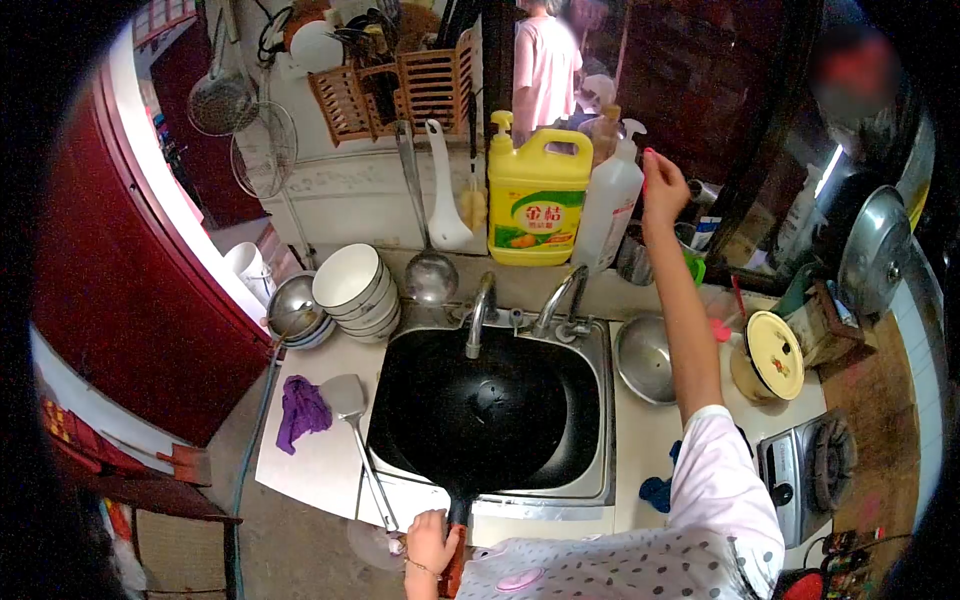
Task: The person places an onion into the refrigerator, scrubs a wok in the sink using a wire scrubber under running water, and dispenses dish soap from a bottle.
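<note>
Wok [485, 410] sits in the sink [607, 410], ahead and slightly right of the left hand [430, 546]; its handle [457, 525] runs back just beside that hand, so the long axis points away from it. I log the left hand as nearer: it touches the handle, though I cannot tell whether its fingers close round it. Right hand [667, 192], well apart, pinches a small red object [649, 156] just right of the pump bottle [610, 210].

Containers: I note a bright patch in the wok's base; water or glare, unclear. Jug [540, 205], left of the right hand past the pump bottle; level unreadable. Steel bowl [638, 362], back from the right hand. Bowls [352, 292], stacked, ahead and left of the left hand. Lidded pot [770, 360], right of both hands; contents hidden.
</note>
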The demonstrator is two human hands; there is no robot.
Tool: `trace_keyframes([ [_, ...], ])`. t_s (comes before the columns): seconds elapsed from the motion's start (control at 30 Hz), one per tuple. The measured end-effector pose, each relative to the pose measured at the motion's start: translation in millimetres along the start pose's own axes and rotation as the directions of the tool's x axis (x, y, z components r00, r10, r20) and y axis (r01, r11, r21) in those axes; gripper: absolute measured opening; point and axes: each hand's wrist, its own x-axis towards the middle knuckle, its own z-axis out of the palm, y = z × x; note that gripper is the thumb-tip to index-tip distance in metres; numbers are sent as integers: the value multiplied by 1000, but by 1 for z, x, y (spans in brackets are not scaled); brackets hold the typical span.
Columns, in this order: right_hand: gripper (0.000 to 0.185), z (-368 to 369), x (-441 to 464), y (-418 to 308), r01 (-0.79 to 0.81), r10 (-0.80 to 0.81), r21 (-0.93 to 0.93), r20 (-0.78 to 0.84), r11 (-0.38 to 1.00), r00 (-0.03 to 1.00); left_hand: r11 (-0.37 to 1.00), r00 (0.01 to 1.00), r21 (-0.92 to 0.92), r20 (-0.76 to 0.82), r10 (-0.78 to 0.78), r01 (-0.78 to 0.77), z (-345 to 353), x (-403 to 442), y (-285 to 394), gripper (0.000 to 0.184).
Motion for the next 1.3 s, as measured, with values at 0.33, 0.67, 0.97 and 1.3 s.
trace_keyframes([
  [0.33,24,-68,-69,-103,-719,243,695,700,-16,671,998,998,-8,27,56,-56,-4,6,4,33],
  [0.67,11,-85,-204,-62,-470,214,-99,956,877,199,992,991,-10,44,130,-129,-3,13,9,35],
  [0.97,27,-91,-135,-67,509,367,-368,924,779,107,989,977,30,-157,146,-143,-16,18,19,17],
  [1.3,46,-7,63,32,117,18,-177,617,977,787,727,664,-54,-458,591,-684,-83,254,156,24],
])
